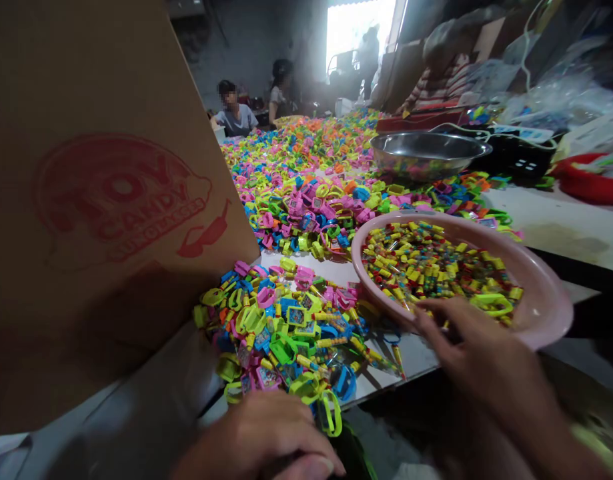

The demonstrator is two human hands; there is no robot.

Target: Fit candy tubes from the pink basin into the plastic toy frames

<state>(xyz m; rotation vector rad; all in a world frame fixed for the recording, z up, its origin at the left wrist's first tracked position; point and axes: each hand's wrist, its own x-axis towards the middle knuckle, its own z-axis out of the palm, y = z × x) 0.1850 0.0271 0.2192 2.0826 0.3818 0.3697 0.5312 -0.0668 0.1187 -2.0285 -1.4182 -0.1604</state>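
Note:
My right hand (473,350) reaches into the near edge of a pink bowl (541,320) full of small yellow-capped candy tubes (431,263), its fingers spread over them. My left hand (263,440) rests low at the table's front edge with fingers curled; what it holds, if anything, is hidden. Just beyond it lies a pile of bright plastic toy watches (281,327) in green, pink, blue and yellow, mixed with a few loose tubes.
A large brown carton (86,200) printed "TOY CANDY" stands at the left. A long heap of coloured watches (311,173) covers the table, with a steel bowl (426,153), red trays (591,180) and plastic bags at right. Other people sit at the far end.

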